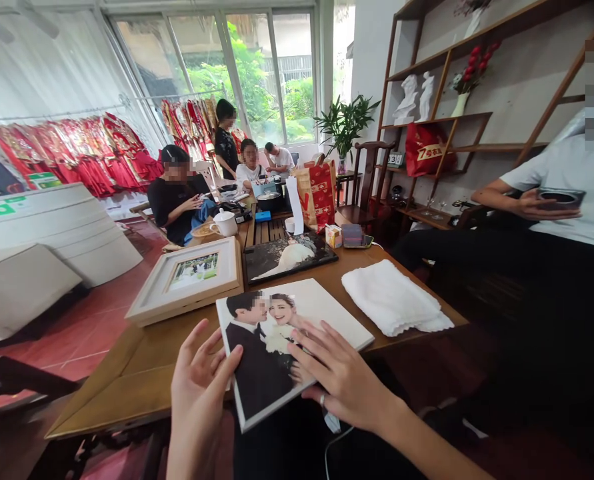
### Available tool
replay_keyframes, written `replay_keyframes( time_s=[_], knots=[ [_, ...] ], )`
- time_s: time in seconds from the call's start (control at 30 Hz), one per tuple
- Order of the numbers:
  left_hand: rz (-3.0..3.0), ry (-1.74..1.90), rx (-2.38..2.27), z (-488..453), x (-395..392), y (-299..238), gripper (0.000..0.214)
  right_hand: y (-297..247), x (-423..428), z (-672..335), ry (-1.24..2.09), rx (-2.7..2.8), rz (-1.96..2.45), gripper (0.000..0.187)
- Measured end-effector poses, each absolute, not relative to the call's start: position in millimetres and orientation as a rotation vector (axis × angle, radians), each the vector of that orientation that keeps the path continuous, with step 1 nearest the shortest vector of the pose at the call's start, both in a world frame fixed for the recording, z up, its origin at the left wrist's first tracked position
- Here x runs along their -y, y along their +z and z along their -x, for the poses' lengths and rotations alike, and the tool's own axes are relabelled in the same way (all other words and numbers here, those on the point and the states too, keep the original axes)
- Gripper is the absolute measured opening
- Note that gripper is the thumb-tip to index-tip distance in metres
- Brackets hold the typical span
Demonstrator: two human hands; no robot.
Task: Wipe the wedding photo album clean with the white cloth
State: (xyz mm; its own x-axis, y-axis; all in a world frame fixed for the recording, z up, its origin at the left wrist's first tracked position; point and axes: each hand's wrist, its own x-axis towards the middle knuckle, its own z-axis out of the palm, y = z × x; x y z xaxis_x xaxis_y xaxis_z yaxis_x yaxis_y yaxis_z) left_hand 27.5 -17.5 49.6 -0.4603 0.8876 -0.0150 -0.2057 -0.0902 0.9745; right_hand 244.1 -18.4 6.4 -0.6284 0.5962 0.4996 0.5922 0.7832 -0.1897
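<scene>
Red shelf bag: "7号衣"; small number block: "03"

Daylight reached me through a wide, pale-framed glass window, with a sheer white curtain to its left. Red floor tiles spread around my brown wooden tabletop. Beyond it I saw a dark wooden high-backed chair and, against a pale wall, brown wooden open shelving.
</scene>
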Motion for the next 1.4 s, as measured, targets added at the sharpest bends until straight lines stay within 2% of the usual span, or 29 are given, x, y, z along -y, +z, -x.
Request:
replay_keyframes(
  time_s=[0.07, 0.2, 0.33, 0.5, 0.6, 0.67, 0.77, 0.83, 0.93, 1.0, 1.2, 1.33, 1.4],
  knots=[
    [-0.823, 1.742, -1.386, -26, 24, 59, 0.075, 2, 16, -236, -0.038, 2.4, 0.819, 0.061],
    [-0.848, 1.787, -1.472, -25, 34, 74, 0.068, 2, 13, -238, -0.077, 2.367, 0.633, 0.065],
    [-0.903, 1.803, -1.47, -37, 44, 86, 0.065, 0, 10, -237, -0.156, 2.269, 0.589, 0.046],
    [-0.994, 1.871, -1.462, -56, 46, 98, 0.056, -5, 6, -235, -0.108, 2.055, 0.499, 0.056],
    [-1.043, 1.974, -1.266, -59, 36, 100, 0.051, -1, 7, -236, 0.062, 1.858, 0.518, 0.052],
    [-1.148, 1.956, -1.152, -56, 25, 93, 0.053, 4, 10, -234, 0.222, 1.589, 0.661, 0.043],
    [-1.166, 1.916, -1.335, -50, 9, 68, 0.061, 15, 15, -226, 0.525, 1.091, 0.842, 0.033],
    [-1.019, 1.78, -1.459, -50, 3, 47, 0.068, 21, 15, -219, 0.751, 0.86, 0.831, 0.039],
    [-0.835, 1.548, -1.306, -57, 0, 22, 0.082, 25, 14, -211, 0.983, 0.702, 0.774, 0.05],
    [-0.746, 1.542, -1.269, -62, -1, 12, 0.09, 24, 12, -207, 1.054, 0.661, 0.76, 0.053],
    [-0.669, 1.617, -1.294, -51, -10, 12, 0.057, 7, 15, -210, 1.246, 0.627, 0.688, 0.047],
    [-0.724, 1.596, -1.321, -33, -20, 23, 0.055, -12, 30, -233, 1.511, 0.755, 0.737, 0.035],
    [-0.719, 1.567, -1.36, -26, -24, 29, 0.056, -18, 39, -254, 1.68, 0.919, 0.838, 0.038]
  ],
)
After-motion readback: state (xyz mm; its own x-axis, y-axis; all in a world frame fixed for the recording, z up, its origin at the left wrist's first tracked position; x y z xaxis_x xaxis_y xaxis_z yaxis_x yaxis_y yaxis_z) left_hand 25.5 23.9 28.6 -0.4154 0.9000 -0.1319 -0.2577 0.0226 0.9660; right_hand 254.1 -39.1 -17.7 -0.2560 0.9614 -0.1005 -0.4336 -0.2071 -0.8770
